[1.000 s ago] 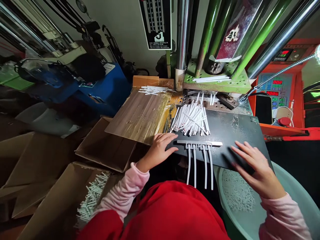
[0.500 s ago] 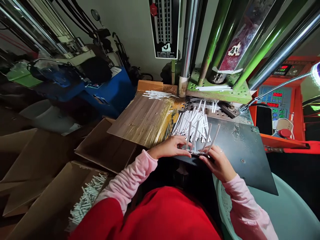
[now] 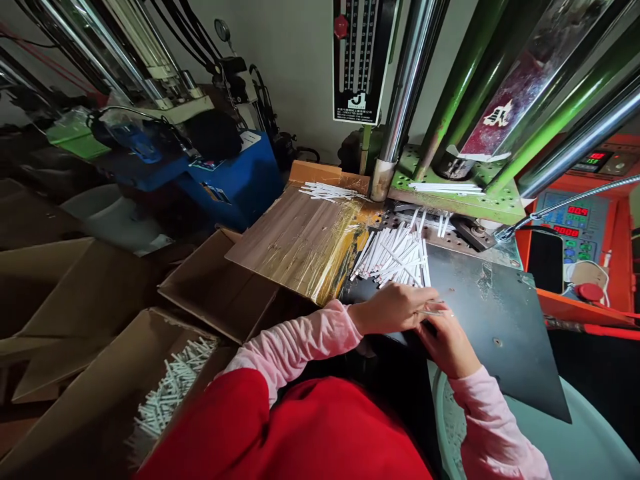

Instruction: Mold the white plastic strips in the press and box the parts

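closest to me, below the grip, is the pale green tub (image 3: 575,427). low and far off to the left of the grip, a cardboard box (image 3: 100,400) holds loose sticks (image 3: 170,393).

my left hand (image 3: 395,308) is pinched shut on a thin strip (image 3: 436,310), which sits just over the dark plate (image 3: 500,347). my right hand (image 3: 447,340) is tucked right under the left one, with its fingers curled up to the same strip. i cannot tell if it grips the strip or only touches it.

i think the step in hand is working on this one strip with both hands close together. the strip looks thin and bendy, so any next move calls for a soft, steady pinch and small moves.

just past the fingers lies the pile of white sticks (image 3: 395,257), very near the left hand. left of the pile is the taped wooden board (image 3: 300,240). farthest away stands the green press (image 3: 450,200).
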Action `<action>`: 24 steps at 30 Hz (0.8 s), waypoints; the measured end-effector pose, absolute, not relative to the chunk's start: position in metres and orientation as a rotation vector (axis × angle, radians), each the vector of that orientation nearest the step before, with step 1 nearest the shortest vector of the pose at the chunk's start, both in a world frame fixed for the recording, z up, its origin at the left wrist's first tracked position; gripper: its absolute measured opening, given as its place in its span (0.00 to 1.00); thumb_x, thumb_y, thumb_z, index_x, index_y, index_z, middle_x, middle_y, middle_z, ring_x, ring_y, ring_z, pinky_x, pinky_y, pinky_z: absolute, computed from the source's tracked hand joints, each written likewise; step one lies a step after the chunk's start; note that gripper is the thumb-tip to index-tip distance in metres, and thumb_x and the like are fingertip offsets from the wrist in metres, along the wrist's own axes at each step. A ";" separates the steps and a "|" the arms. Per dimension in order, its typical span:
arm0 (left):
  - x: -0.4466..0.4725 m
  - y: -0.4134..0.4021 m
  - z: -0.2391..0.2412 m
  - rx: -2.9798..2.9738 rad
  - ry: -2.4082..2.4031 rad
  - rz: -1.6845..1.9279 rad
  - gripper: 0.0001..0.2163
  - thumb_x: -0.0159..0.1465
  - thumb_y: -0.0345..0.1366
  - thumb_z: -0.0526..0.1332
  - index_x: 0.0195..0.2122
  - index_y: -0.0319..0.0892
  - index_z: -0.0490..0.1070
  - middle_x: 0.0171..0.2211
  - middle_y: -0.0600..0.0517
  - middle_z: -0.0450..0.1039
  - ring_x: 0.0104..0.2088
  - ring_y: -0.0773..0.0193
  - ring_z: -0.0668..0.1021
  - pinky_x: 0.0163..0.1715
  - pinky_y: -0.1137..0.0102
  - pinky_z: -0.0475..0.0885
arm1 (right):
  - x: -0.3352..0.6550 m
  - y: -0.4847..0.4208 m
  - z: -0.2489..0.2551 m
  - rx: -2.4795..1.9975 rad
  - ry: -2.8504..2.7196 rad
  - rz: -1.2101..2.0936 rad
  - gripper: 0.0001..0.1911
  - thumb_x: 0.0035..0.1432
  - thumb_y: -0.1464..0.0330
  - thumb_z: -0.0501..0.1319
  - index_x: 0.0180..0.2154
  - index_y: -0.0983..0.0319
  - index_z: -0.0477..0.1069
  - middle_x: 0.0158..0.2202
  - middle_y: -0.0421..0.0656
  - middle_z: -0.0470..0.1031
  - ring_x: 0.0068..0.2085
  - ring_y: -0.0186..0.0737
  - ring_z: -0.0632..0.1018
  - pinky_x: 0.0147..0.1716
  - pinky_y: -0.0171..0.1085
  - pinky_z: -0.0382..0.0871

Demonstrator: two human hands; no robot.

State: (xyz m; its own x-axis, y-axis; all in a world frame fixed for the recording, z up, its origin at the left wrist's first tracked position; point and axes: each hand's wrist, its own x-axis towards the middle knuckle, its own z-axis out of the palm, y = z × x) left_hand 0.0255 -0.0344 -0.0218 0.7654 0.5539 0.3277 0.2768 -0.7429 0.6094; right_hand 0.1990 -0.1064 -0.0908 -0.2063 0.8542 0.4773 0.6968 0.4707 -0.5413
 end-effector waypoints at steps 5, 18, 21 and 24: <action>0.002 -0.031 -0.003 1.786 0.926 1.228 0.23 0.74 0.49 0.48 0.27 0.42 0.68 0.22 0.54 0.67 0.23 0.68 0.70 0.26 0.72 0.67 | 0.194 -0.109 -0.080 -1.349 -1.965 0.304 0.18 0.68 0.53 0.57 0.37 0.58 0.75 0.33 0.45 0.74 0.35 0.44 0.75 0.36 0.43 0.68; -0.120 0.076 0.017 1.730 1.810 0.602 0.19 0.70 0.42 0.55 0.23 0.41 0.70 0.19 0.55 0.62 0.23 0.64 0.69 0.28 0.70 0.62 | 0.206 -0.113 -0.065 -1.279 -1.721 0.578 0.14 0.69 0.59 0.57 0.38 0.58 0.79 0.35 0.44 0.80 0.37 0.41 0.80 0.39 0.39 0.74; -0.131 0.085 0.003 1.707 1.907 0.501 0.17 0.69 0.43 0.57 0.27 0.39 0.73 0.26 0.49 0.72 0.29 0.60 0.75 0.32 0.69 0.65 | 0.216 -0.120 -0.063 -1.340 -1.693 0.522 0.13 0.68 0.59 0.58 0.42 0.58 0.78 0.39 0.45 0.81 0.41 0.43 0.80 0.43 0.41 0.74; -0.126 0.081 0.004 1.745 2.116 0.510 0.16 0.66 0.48 0.62 0.44 0.38 0.74 0.38 0.44 0.78 0.39 0.54 0.78 0.37 0.68 0.66 | 0.219 -0.121 -0.067 -1.363 -1.783 0.422 0.15 0.65 0.57 0.61 0.49 0.57 0.76 0.44 0.45 0.81 0.44 0.45 0.80 0.46 0.44 0.73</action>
State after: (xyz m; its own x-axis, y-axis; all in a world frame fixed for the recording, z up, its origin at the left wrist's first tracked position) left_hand -0.1264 0.0805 0.0042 -0.1799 0.9829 -0.0398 0.8569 0.1764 0.4844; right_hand 0.2186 -0.1213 -0.0673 -0.0646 0.9105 0.4084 0.6309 0.3544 -0.6902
